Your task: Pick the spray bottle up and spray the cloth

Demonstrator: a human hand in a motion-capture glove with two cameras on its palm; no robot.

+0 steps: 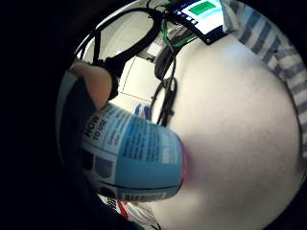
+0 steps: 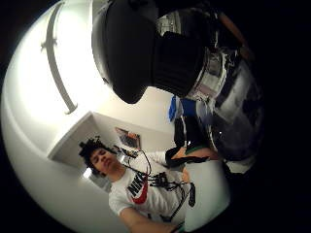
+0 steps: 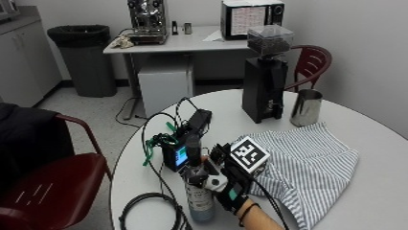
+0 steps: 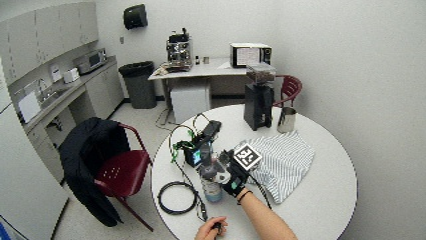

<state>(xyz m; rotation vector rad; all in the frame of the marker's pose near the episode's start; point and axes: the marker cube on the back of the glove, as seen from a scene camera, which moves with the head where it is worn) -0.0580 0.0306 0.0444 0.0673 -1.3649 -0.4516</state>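
In the outside view a clear spray bottle point(image 3: 199, 194) with a black spray head stands upright near the table's front left. My gloved right hand point(image 3: 232, 190) grips its upper body from the right side, fingers curled round it. I cannot tell whether its base touches the tabletop. The striped cloth point(image 3: 309, 158) lies flat to the right of the hand, apart from the bottle. In the little finger side palm view, the bottle's blue label point(image 1: 134, 158) is close to the palm, with the cloth point(image 1: 283, 52) beyond it. The black spray head point(image 2: 146, 48) fills the thumb side palm view.
On the round white table point(image 3: 363, 211), a small device with a lit screen point(image 3: 175, 155) and cables sits just behind the bottle. A cable coil point(image 3: 150, 211) lies at the front left. A black grinder point(image 3: 263, 76) and a metal pitcher point(image 3: 306, 108) stand behind the cloth. A bare hand point(image 4: 212, 230) rests at the front edge.
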